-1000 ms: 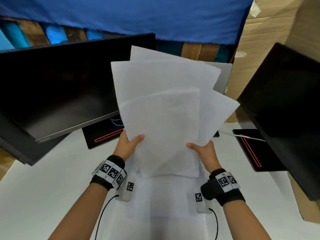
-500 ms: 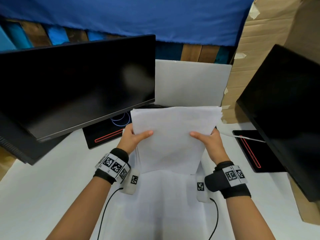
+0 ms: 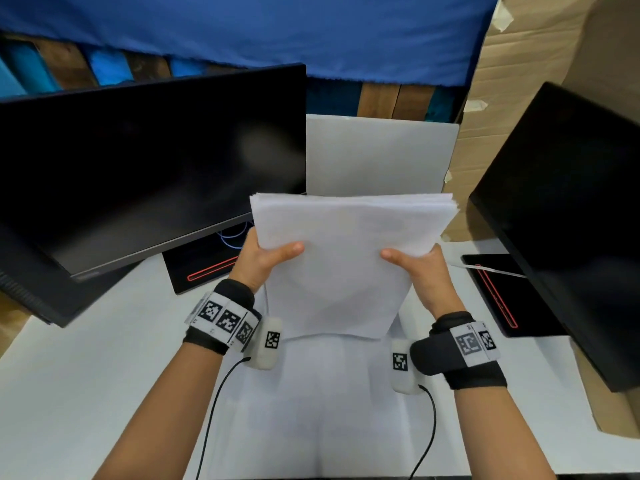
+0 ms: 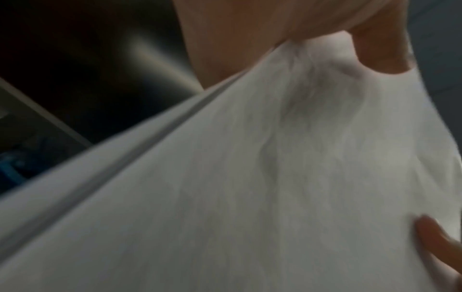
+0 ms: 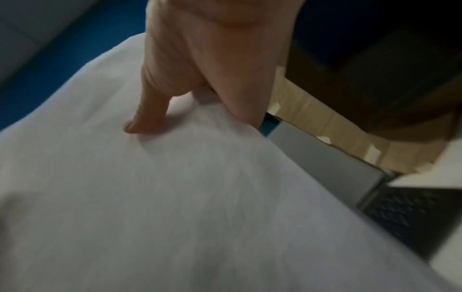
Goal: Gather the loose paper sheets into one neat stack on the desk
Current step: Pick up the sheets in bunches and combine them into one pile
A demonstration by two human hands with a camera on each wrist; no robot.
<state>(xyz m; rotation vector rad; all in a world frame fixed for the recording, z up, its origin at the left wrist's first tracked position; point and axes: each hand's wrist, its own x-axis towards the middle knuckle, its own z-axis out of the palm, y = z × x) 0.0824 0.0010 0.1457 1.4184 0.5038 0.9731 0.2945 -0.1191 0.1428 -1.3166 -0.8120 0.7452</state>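
**Paper stack held on edge between two hands above the worktop**

At far left, a dark monitor [image 3: 149,168] tilts over the white worktop [image 3: 86,375], with its black base [image 3: 204,268], marked by a red line, standing just behind the left hand. The left hand [image 3: 263,261] grips the left side of the paper stack [image 3: 346,265]: the thumb lies across the near face, pointing inward, while the other fingers pass behind the sheets and are hidden in the head view. In the left wrist view the thumb [image 4: 385,49] presses on the paper [image 4: 250,187], and the layered edges of the sheets run diagonally below the palm [image 4: 225,39].

The stack stands roughly upright at centre, between the two hands, its lower edge down at the worktop; whether it touches cannot be told. Its top edge is nearly level, with the sheet edges slightly fanned at the upper right corner. Behind it stands a pale grey laptop lid [image 3: 381,154].

The right hand [image 3: 426,271] grips the right side of the stack in mirror fashion, thumb across the near face and fingers hidden behind. The right wrist view shows this thumb [image 5: 150,110] pressed on the sheet surface [image 5: 175,197], with the laptop keyboard [image 5: 412,213] just beyond the paper's edge.

Further right are a second black base [image 3: 502,292] with a red line, a second dark monitor [image 3: 571,220] above it, and cardboard [image 3: 540,64] at the back. Both wrists carry black bands with printed markers.
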